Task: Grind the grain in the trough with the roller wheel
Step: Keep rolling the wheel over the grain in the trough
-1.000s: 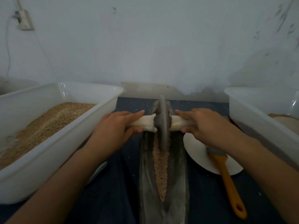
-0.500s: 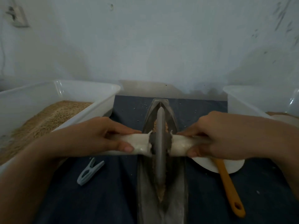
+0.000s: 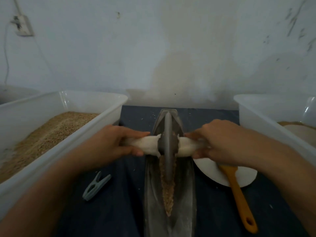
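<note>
Trough (image 3: 153, 194): long, dark, centre of frame, running from the lower edge up toward the wall. Grain (image 3: 168, 192): narrow strip along its groove. Roller wheel (image 3: 168, 144): upright in the groove, centre frame, on white-wrapped axle (image 3: 150, 145). Left hand (image 3: 109, 142): fingers curled round left axle end. Right hand (image 3: 217, 142): gripping right end. Left: tub (image 3: 73, 147) of grain, clothes peg (image 3: 95, 186). Right: plate (image 3: 210, 171), orange-handled brush (image 3: 239, 197).

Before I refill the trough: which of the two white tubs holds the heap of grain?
The white tub on the person's left, beside the left hand, is heaped with tan grain. The right tub shows only a little.
</note>
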A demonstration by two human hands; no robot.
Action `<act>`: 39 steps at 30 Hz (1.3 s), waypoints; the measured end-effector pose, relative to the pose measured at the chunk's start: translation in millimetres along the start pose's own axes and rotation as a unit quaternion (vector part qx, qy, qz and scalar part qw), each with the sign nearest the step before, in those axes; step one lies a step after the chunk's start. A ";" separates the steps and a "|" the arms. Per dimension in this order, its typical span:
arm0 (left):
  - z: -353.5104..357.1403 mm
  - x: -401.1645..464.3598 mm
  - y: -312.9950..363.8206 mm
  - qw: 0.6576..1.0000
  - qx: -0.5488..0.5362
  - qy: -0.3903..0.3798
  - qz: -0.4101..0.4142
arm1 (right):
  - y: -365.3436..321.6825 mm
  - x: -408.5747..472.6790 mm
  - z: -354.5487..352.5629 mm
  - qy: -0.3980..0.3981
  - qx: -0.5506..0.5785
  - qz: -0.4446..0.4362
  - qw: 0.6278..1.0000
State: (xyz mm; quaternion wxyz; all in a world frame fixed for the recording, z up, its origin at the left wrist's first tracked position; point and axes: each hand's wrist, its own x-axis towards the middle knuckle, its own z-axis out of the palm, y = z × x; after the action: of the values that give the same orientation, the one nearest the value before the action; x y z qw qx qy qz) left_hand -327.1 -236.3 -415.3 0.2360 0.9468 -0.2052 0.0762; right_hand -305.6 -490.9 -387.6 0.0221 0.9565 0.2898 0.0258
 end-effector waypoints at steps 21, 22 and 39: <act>17.3 12.1 -2.5 0.993 0.079 0.083 -0.010 | 7.4 13.0 16.5 0.058 -0.002 0.026 0.998; 11.6 9.3 -1.0 0.997 0.055 0.054 -0.009 | 4.7 9.4 11.6 0.040 -0.004 0.019 0.999; 23.3 11.3 -2.8 0.983 0.132 0.127 -0.004 | 11.5 19.3 20.9 0.080 0.023 0.050 0.995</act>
State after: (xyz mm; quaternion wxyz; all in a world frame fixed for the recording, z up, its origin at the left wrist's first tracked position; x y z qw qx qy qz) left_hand -314.6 -249.2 -434.2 0.1332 0.9531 -0.1582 0.2210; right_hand -281.9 -490.4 -407.1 -0.0243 0.9648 0.2431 0.0972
